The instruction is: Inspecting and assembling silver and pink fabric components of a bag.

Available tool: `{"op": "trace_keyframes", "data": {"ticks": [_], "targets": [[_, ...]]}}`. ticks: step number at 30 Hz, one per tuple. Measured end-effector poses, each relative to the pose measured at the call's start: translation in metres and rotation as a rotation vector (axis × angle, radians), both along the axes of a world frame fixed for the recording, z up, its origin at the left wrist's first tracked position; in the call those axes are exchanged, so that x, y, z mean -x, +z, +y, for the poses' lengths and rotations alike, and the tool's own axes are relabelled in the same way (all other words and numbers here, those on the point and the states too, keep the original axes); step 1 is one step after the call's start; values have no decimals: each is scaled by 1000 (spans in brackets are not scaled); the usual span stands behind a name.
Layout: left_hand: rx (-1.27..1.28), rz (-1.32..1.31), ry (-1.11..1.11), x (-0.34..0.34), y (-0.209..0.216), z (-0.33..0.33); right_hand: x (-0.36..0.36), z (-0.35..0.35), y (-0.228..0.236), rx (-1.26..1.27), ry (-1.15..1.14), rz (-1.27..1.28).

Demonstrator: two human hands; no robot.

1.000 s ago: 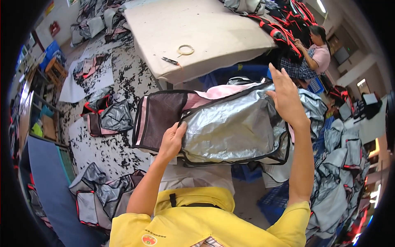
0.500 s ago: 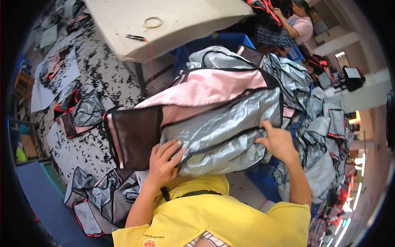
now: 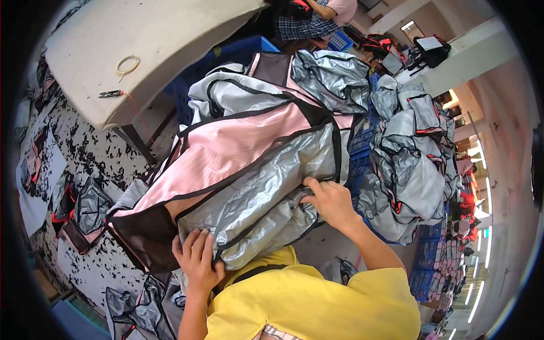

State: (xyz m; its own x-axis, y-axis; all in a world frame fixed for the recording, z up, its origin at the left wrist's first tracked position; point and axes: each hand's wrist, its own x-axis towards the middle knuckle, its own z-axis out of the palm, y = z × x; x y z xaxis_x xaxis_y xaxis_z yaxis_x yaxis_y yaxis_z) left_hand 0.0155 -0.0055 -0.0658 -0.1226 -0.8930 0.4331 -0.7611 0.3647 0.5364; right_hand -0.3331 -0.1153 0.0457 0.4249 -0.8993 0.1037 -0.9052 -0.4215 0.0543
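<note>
A pink and silver sewn fabric bag piece [image 3: 226, 147] with black binding lies across in front of my body, its foil lining facing up. A dark mesh panel [image 3: 144, 238] forms its left end. My left hand [image 3: 197, 260] grips the near edge close to the mesh, fingers curled on the silver lining. Farther right, my right hand [image 3: 331, 204] pinches a fold of the lining between thumb and forefinger. The underside of the piece is hidden.
Behind it, more silver pieces [image 3: 331, 76] fill a blue crate [image 3: 258, 46]. A cloth-covered table [image 3: 153, 34] holds thread snips [image 3: 110, 94] and a cream ring [image 3: 128, 65]. Silver pieces heap [image 3: 408, 164] at right. Scraps litter the floor at left. A co-worker [image 3: 317, 22] sits beyond.
The view has turned, so the table and crate appear farther left. The bag piece slants more, its mesh end lower. Both hands keep hold of it.
</note>
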Motion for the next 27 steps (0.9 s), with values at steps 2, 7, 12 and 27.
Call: {"op": "trace_keyframes", "data": {"ticks": [2, 7, 12, 27], "targets": [[41, 31, 17, 3, 2, -1, -5, -5, 5, -11, 6, 6], [83, -14, 65, 20, 29, -3, -41, -17, 37, -59, -45, 214], [110, -1, 24, 30, 24, -19, -87, -7, 54, 3, 408, -199], [109, 6, 56, 33, 15, -8, -168, -90, 56, -10, 679, -74]]}}
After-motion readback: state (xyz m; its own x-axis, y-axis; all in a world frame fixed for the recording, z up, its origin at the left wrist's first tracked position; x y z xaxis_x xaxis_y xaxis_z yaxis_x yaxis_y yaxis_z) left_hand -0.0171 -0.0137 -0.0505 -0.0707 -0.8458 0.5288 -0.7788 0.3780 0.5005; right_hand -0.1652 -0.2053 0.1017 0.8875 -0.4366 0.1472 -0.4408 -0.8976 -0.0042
